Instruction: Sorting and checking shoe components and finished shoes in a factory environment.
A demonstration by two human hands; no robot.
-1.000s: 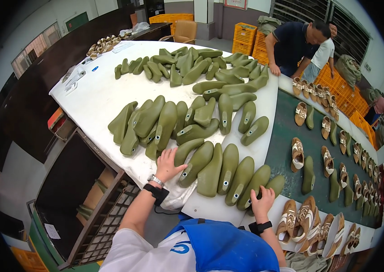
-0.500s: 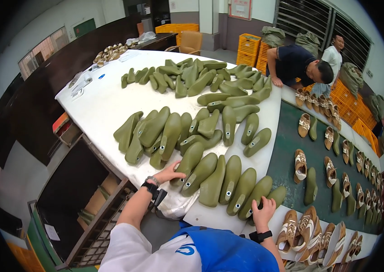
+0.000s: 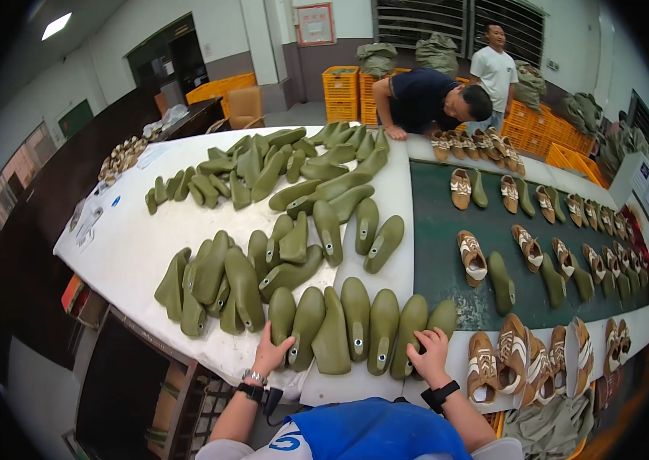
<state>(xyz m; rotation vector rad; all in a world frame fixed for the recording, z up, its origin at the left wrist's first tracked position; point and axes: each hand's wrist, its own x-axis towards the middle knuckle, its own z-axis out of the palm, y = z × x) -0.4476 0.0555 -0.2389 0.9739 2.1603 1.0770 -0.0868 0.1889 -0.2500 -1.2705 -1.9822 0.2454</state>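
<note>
A row of several olive-green shoe lasts (image 3: 331,337) lies side by side at the near table edge, toes pointing away from me. At the row's left end my left hand (image 3: 269,354) grips the heel of the outermost last (image 3: 281,313), with thumb and fingers on either side. My right hand (image 3: 429,359) is curled around the heel end of the rightmost last (image 3: 441,316), its thumb beside the neighbouring last (image 3: 410,337). The undersides of these heels are partly hidden by my fingers. Just beyond the row lies a looser heap of lasts (image 3: 242,287).
More lasts (image 3: 267,178) cover the far part of the white table (image 3: 125,230). On the right, a green belt (image 3: 439,192) carries brown-and-white sneakers (image 3: 472,257) beside lasts. More sneakers (image 3: 482,366) stand near my right arm. A co-worker (image 3: 436,100) leans over the far edge; another person (image 3: 494,73) stands behind.
My view has turned to the right, so the table appears farther left. The leftmost last in the row now stands straighter against its neighbour. Both hands remain at the row's ends.
</note>
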